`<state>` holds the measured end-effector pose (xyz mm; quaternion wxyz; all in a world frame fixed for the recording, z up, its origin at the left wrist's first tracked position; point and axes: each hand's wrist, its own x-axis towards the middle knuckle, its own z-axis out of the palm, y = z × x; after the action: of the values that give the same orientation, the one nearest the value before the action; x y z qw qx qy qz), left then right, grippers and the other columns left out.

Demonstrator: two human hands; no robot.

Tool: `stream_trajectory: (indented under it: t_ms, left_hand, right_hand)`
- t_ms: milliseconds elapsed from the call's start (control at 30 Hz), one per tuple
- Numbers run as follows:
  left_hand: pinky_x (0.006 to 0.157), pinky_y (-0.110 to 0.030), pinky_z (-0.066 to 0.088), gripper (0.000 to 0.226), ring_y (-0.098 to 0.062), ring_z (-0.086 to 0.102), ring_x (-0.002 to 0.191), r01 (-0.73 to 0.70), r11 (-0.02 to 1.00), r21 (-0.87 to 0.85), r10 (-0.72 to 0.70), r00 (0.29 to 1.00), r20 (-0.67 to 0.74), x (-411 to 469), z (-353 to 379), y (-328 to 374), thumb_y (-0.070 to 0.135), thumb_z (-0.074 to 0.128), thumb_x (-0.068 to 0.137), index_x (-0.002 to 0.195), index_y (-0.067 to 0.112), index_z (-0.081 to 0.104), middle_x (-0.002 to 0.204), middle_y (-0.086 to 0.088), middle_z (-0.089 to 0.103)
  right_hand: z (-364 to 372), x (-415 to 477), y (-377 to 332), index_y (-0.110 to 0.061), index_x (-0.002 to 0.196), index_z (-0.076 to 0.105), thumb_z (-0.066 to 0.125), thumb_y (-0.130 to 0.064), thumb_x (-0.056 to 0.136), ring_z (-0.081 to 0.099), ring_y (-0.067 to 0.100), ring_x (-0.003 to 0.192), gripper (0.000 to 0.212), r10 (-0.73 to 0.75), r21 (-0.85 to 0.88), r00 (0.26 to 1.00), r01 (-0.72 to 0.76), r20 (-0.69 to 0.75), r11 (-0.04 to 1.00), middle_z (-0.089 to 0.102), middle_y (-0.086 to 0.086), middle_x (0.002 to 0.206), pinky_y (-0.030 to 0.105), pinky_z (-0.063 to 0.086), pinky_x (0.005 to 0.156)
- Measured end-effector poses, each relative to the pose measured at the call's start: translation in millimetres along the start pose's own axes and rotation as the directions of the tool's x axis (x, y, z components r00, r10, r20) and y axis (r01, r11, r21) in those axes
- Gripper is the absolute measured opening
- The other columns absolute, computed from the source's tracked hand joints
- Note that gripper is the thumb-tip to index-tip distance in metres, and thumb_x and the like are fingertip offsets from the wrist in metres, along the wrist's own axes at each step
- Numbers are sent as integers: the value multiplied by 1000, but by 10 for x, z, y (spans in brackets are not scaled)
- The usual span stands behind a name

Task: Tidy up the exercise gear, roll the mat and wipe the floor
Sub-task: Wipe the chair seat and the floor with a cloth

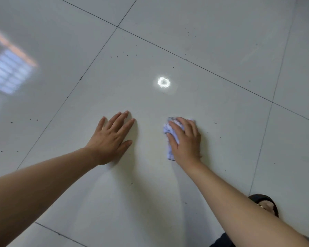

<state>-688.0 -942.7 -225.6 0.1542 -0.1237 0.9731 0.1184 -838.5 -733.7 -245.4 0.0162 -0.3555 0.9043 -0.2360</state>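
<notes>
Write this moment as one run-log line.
step: floor wipe | right hand: holds white cloth on floor tile | left hand: flat on floor tile

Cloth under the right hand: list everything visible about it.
Small, pale lilac-white cloth, soft fabric by its look, crumpled into a wad. It lies on the glossy tile floor under the right hand, whose fingers curve over it and press it down; only its thumb-side edge and far tip show.

Glossy smooth tile floor (185, 50); crumpled cloth rag (169, 132)

Bright lamp glare (163, 82) on glossy floor (221, 41)
</notes>
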Motion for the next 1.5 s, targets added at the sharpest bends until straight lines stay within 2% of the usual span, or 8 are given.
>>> stream_trajectory:
  t_ms: [233, 433, 667, 900, 1067, 1233, 1367, 1500]
  left_hand:
    - [112, -53, 13, 73, -26, 9, 144, 109, 994, -13, -109, 994, 6, -400, 3, -287, 60, 10, 86, 149, 24, 13, 157, -5, 8]
    - [115, -47, 6, 79, -22, -5, 145, 236, 972, -12, -234, 968, 90, -751, 8, -349, 63, -4, 76, 148, 30, -2, 158, -2, -9]
    - [114, -50, 12, 81, -21, -7, 145, 298, 954, -33, -292, 947, 133, -1230, 96, -524, 63, -6, 74, 148, 30, -6, 157, 4, -14]
    - [114, -47, 9, 79, -21, -12, 144, 335, 937, -95, -317, 933, 171, -1688, 243, -468, 61, -8, 71, 144, 31, -18, 147, 6, -29]
    - [115, -45, 7, 82, -20, -15, 144, 347, 929, -130, -317, 926, 202, -1853, 268, -425, 61, -9, 70, 146, 31, -14, 149, 5, -30]
    - [115, -43, 8, 83, -19, -14, 144, 348, 925, -150, -316, 927, 203, -1868, 261, -419, 61, -9, 69, 147, 31, -12, 145, 7, -33]
    - [113, -46, 17, 77, -23, 2, 145, 365, 918, -154, -344, 927, 150, -1882, 281, -433, 59, 1, 78, 149, 29, 0, 153, 6, -16]
    - [91, -49, 46, 64, -30, 45, 129, 405, 910, -88, -390, 909, 150, -1830, 283, -425, 53, 28, 85, 143, 26, 27, 148, -7, 37]
  right_hand:
    - [189, -112, -475, -27, 111, 64, 52, -39, 86, 49, 23, 113, 30, -355, 35, 921, 354, 159, 935, 58, -2, 123, 34, 43, 83]
    - [205, 600, -368, -22, 114, 63, 60, -33, 85, 47, 30, 111, 31, 204, -63, 977, -207, -62, 976, 57, 2, 123, 41, 41, 83]
    - [564, 280, -1331, -26, 110, 65, 43, -43, 82, 52, 28, 108, 40, -206, 26, 963, 205, 176, 978, 59, -1, 121, 37, 45, 81]
    - [456, -269, -1212, -34, 131, 46, 43, -51, 82, 40, 20, 123, 52, -321, -20, 892, 345, 320, 938, 46, -7, 136, 36, 42, 89]
    - [441, 47, -1088, -29, 124, 52, 40, -55, 80, 38, 29, 127, 53, -166, -33, 960, 178, 226, 983, 48, -2, 134, 44, 37, 97]
    - [667, 97, -1395, -27, 117, 57, 45, -54, 79, 35, 29, 130, 49, -274, 26, 935, 275, 226, 961, 49, 2, 135, 45, 28, 104]
    - [730, 110, -1375, -29, 115, 58, 48, -50, 81, 43, 27, 123, 41, -341, 73, 920, 334, 192, 940, 53, 1, 131, 42, 37, 95]
    - [756, 137, -1373, -28, 107, 62, 52, -44, 83, 54, 25, 105, 30, -423, 111, 897, 410, 129, 905, 60, -1, 116, 36, 43, 81]
